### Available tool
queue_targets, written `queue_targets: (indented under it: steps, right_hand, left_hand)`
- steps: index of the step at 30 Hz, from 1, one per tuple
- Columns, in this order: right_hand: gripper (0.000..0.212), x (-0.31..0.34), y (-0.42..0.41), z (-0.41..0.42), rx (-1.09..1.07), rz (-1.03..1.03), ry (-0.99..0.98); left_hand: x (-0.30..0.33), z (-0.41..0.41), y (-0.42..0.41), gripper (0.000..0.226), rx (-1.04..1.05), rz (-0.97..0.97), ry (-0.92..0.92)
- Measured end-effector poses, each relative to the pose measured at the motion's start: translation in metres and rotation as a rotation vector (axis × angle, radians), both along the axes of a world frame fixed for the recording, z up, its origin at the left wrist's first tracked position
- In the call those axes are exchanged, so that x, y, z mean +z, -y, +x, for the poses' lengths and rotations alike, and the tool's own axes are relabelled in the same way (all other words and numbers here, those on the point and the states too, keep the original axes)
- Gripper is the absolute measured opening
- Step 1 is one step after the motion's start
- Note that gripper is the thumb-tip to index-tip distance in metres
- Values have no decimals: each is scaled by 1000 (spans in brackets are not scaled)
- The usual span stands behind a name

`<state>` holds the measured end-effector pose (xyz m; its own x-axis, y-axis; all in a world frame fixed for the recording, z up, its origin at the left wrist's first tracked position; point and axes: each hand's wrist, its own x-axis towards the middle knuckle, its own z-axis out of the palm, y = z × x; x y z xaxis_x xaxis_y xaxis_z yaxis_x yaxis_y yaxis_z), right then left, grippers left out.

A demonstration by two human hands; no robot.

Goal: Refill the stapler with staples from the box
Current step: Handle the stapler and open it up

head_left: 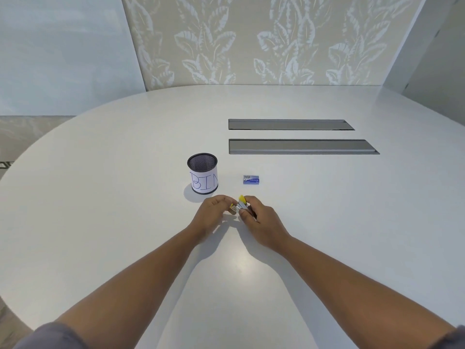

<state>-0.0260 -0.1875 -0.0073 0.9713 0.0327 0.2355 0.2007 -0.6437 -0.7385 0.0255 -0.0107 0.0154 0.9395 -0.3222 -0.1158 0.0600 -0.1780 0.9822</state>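
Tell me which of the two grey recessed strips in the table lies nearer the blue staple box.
The longer grey strip, the one closer to the person. It lies just beyond the small blue staple box; the shorter strip sits farther back on the white table.

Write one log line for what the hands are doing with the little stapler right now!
left hand: grips stapler | right hand: grips stapler | staple box: on table, untouched | bin cup: upright

Small yellow stapler [241, 204] hinged open, above table; blue staple box [252, 179] just behind, shut.
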Motion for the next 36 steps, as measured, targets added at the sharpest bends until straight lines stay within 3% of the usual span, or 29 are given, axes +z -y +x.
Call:
queue_targets:
  steps: [4, 15, 25, 36]
  right_hand:
    - [13, 0, 0, 2, 15, 64, -2]
    - [24, -6, -7, 4, -5, 33, -28]
    - [37, -5, -8, 3, 1, 15, -39]
    - [37, 9, -7, 5, 110, 310, -227]
  left_hand:
    - [-5, -5, 3, 22, -17, 88, 70]
    - [-7, -9, 7, 24, -25, 226, 149]
    - [-8, -8, 3, 23, -43, 159, 162]
    - [-3, -5, -1, 13, 60, -31, 77]
